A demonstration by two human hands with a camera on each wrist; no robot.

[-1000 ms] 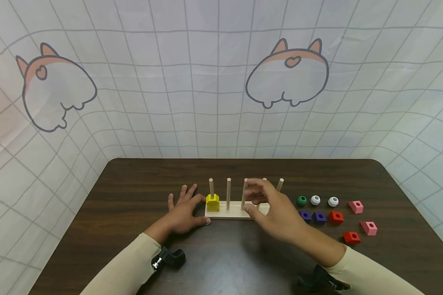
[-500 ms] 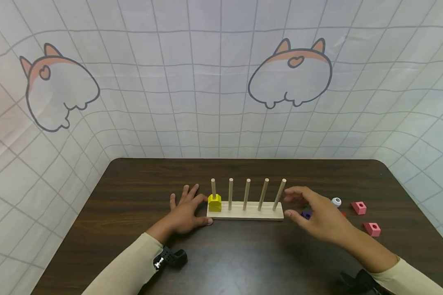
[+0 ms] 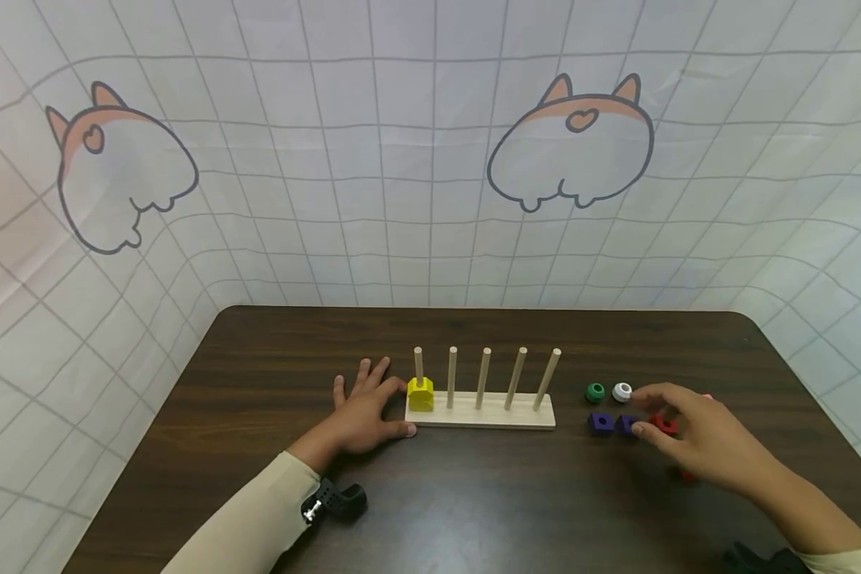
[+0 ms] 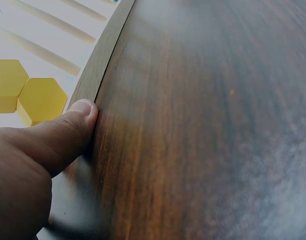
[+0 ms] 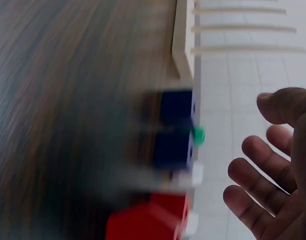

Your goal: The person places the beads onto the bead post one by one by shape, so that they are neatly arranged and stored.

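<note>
A pale wooden peg board with several upright pegs stands mid-table. Yellow hexagonal pieces sit on its leftmost peg; two show in the left wrist view. My left hand lies spread at the board's left end, and its thumb touches the near edge in the left wrist view. Over the loose pieces at the right hovers my right hand, fingers apart with nothing between them. Nearest it are a white bead, a purple-blue block and a red block, the blocks partly hidden by the hand.
A green bead and another purple-blue block lie between the board and the right hand. Pink and red bits peek out around that hand. Behind the dark wooden table hangs a white gridded curtain.
My right hand has moved right, from over the board's pegs to above the loose pieces. My left hand stays at the board's left end. The view has shifted slightly.
</note>
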